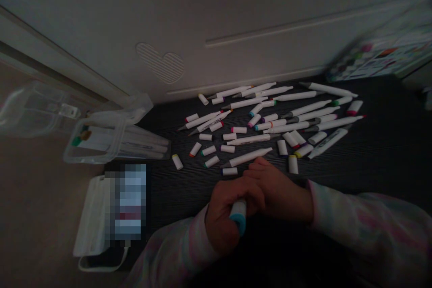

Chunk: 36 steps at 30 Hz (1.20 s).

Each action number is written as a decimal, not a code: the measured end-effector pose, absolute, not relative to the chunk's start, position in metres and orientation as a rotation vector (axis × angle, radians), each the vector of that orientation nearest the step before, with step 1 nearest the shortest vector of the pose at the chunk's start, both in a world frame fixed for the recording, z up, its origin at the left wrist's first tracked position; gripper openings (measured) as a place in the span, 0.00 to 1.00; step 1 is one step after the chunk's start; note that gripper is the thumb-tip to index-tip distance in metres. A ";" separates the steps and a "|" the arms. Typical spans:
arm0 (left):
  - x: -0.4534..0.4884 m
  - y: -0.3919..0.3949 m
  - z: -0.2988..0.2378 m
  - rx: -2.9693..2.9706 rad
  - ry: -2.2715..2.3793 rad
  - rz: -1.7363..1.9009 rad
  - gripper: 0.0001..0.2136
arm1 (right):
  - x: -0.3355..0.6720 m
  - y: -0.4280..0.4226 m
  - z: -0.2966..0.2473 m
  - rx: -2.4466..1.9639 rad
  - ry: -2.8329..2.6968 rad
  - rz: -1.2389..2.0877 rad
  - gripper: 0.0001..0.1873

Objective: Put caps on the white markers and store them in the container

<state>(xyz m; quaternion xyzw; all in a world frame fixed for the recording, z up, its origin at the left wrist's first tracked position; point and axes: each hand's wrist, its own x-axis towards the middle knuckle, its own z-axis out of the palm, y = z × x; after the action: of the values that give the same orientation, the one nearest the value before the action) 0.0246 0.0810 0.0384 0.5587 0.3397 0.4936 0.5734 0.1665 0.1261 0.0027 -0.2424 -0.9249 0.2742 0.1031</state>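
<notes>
My left hand (pixel 222 207) is closed around a white marker (pixel 239 208) with a light-blue end that sticks out beside the thumb. Pressed against it, my right hand (pixel 275 189) has its fingers curled in. What lies inside the right hand's grip is hidden. Just beyond the hands, a capless white marker (pixel 248 157) with a grey tip and a dark-ended cap (pixel 229 171) lie on the dark tabletop (pixel 182 193). Farther out, several more uncapped markers (pixel 307 109) and loose caps (pixel 227 148) with coloured ends are scattered.
At the left, a clear plastic case (pixel 118 139) lies on its side with several markers in it. A phone (pixel 130 202) with a blurred screen, a pale flap and a cable sits nearer. A packed marker set (pixel 381 58) stands far right. A light panel (pixel 236 63) borders the back.
</notes>
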 end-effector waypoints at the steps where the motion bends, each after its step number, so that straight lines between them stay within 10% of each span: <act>1: 0.025 0.081 0.038 1.305 0.789 1.164 0.30 | 0.167 0.126 0.002 -0.714 -2.729 0.810 0.07; 36: 0.026 0.081 0.040 1.271 0.785 1.179 0.30 | 0.166 0.126 0.003 -0.705 -2.704 0.785 0.06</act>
<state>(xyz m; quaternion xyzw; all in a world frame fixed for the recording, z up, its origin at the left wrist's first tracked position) 0.0255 0.0813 0.0398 0.5439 0.3358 0.5045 0.5804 0.1662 0.1256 0.0026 -0.2413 -0.9249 0.2685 0.1191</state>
